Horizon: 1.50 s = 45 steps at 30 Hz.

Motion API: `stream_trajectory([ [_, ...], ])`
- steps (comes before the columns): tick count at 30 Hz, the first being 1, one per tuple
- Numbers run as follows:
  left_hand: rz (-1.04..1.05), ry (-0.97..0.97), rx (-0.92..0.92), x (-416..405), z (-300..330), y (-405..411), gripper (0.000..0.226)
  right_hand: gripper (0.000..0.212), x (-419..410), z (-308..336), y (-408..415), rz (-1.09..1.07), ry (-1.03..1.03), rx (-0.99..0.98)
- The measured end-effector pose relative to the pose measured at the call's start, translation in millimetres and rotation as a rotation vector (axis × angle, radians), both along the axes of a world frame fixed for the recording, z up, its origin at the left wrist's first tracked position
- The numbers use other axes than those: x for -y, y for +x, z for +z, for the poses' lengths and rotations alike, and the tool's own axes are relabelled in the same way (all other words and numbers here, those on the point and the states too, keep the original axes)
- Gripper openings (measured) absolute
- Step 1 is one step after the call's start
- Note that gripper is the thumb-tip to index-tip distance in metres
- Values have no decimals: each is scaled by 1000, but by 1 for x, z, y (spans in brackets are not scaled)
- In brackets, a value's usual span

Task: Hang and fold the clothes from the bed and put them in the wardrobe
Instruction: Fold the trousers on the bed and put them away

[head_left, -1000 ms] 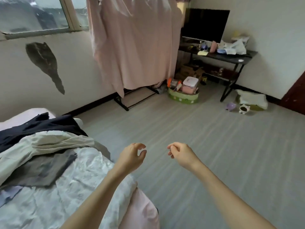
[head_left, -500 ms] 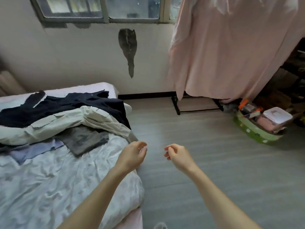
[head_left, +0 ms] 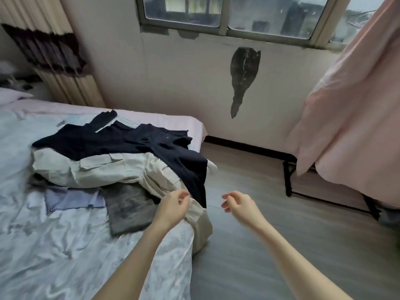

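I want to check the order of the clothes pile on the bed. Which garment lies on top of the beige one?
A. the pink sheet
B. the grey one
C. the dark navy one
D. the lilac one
C: the dark navy garment is spread over the beige garment; the grey garment and the lilac garment lie lower, beside it.

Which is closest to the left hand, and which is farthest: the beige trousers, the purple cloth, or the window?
From the left hand, in the head view:
1. Beige trousers: right beside the hand, draped over the bed's edge.
2. Purple cloth: further left, flat on the bed.
3. Window: farthest, high on the far wall.
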State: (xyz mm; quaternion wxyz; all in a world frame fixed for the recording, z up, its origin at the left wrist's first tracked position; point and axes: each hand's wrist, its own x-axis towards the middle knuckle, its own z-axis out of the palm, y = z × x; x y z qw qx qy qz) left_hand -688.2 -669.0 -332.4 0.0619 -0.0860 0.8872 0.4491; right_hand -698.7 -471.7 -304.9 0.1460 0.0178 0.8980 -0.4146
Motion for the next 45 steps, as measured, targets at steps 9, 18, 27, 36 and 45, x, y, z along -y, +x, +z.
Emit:
stream_trajectory([
  [9, 166, -8, 86, 50, -18, -133, 26, 31, 30, -41, -176, 121, -128, 132],
  [18, 380, -108, 121, 90, -85, -379, 27, 31, 98, -115, -453, 139, -267, 220],
  [27, 474, -430, 319, 156, -194, -539, 45, 41, 154, -245, -627, -17, -251, 472],
  [36, 294, -677, 653, 169, -269, -567, 65, 32, 211, -316, -680, -252, -389, 757],
  [45, 442, -210, 450, 189, -210, -540, 61, 13, 232, -230, -656, 183, -332, 295],
])
